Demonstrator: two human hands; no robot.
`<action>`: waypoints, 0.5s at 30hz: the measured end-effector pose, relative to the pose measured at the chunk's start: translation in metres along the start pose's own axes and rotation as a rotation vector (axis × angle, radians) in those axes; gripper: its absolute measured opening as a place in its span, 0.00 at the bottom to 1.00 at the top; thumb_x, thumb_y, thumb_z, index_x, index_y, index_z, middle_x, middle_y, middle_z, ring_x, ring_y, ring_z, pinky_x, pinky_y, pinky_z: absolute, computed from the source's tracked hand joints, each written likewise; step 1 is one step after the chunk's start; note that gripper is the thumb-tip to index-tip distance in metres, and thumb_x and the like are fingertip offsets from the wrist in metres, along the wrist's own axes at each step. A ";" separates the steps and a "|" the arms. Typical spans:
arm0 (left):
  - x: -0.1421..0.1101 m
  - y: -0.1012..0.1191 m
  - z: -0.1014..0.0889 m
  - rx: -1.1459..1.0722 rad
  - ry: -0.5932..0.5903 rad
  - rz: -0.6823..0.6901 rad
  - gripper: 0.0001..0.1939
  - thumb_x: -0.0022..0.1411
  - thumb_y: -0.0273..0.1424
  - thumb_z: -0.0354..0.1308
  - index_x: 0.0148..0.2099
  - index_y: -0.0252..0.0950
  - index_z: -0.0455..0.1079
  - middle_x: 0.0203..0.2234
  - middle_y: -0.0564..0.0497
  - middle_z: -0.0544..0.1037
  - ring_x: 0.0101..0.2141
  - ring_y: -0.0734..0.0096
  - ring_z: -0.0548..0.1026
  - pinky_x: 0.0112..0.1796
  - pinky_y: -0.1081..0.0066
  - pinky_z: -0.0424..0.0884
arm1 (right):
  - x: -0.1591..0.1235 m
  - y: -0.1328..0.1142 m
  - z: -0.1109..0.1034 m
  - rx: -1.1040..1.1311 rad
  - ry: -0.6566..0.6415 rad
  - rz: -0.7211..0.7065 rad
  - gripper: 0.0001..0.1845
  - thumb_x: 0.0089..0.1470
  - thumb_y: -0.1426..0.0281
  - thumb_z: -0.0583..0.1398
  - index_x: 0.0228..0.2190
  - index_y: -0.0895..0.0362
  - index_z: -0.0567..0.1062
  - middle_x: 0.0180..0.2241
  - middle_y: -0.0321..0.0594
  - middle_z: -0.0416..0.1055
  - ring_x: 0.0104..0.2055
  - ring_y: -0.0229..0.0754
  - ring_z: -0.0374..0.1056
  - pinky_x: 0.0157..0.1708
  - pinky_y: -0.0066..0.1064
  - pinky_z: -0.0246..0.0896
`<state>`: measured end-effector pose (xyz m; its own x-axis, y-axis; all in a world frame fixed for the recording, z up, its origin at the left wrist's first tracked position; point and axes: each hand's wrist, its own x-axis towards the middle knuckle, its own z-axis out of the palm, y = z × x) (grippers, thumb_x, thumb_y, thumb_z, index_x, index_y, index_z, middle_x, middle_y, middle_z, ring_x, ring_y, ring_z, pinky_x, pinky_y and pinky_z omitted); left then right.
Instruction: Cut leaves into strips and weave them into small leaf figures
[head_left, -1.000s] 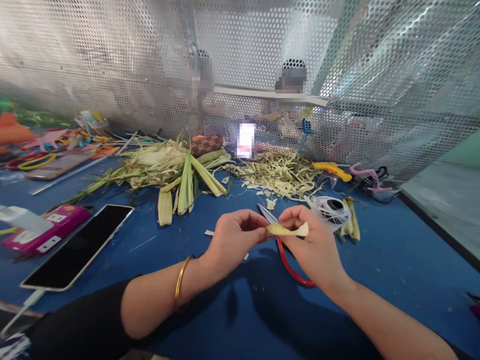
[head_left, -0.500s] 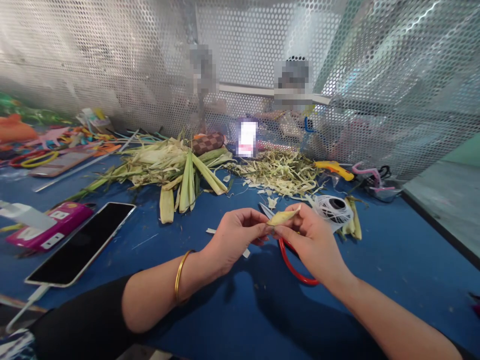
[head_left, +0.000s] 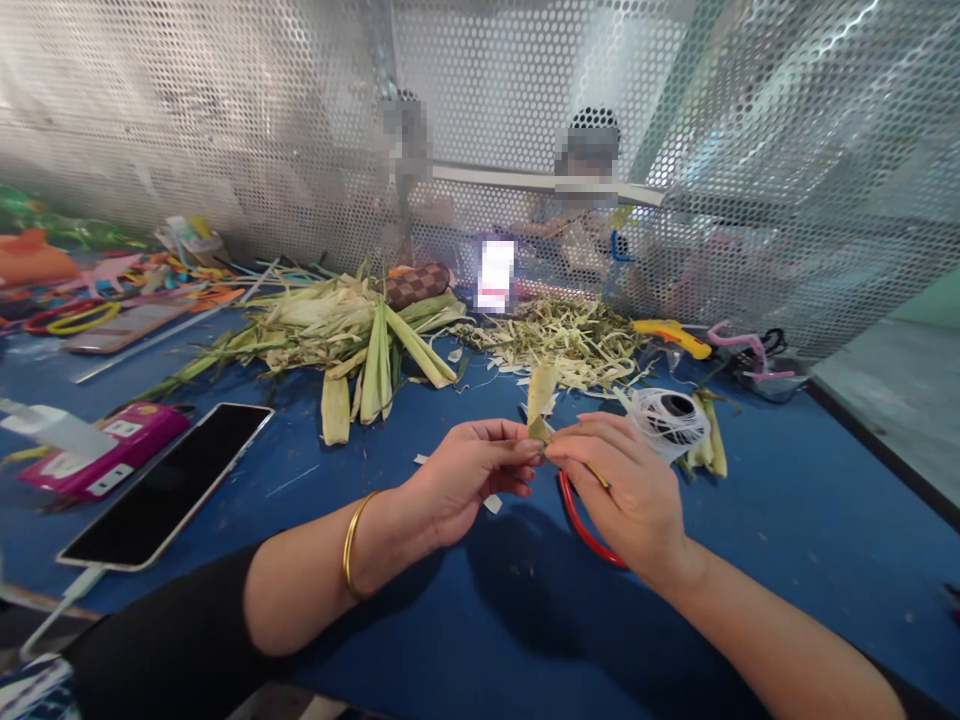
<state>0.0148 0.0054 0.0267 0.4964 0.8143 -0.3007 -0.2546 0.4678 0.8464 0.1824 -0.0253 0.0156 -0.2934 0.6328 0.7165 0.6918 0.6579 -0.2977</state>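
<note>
A folded piece of pale corn husk (head_left: 541,392) stands upright between my two hands. My left hand (head_left: 480,470) pinches its lower end with thumb and forefinger. Fingers of my right hand (head_left: 622,490) close on the same lower end from the right; a thin yellowish strand shows at that hand, and I cannot tell what it belongs to. Under my right hand lie scissors with red handles (head_left: 589,530), partly hidden. A spool of white string (head_left: 670,422) is just beyond that hand, with more husk pieces (head_left: 714,440) beside it.
A husk pile (head_left: 322,320) and a heap of shredded scraps (head_left: 562,340) lie at the back, near a yellow glue gun (head_left: 671,337). To the left are a phone (head_left: 169,490) and a purple power strip (head_left: 112,450). A perforated metal screen (head_left: 225,130) rises behind; people sit beyond it.
The husk piece has turned from lying slanted to the right to standing upright. My right hand has rolled over, its back now upward, and its fingers have moved to the husk's lower end.
</note>
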 end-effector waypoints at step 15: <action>0.000 -0.007 0.006 0.236 0.101 0.312 0.09 0.50 0.33 0.65 0.28 0.32 0.72 0.20 0.54 0.75 0.23 0.79 0.71 0.28 0.77 0.68 | -0.003 -0.005 0.002 0.138 -0.024 0.335 0.05 0.58 0.70 0.56 0.30 0.54 0.71 0.32 0.38 0.75 0.36 0.41 0.70 0.37 0.33 0.65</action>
<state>0.0218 0.0001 0.0234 0.3386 0.9399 -0.0447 -0.1774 0.1105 0.9779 0.1787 -0.0295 0.0132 -0.0819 0.8310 0.5503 0.6570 0.4602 -0.5972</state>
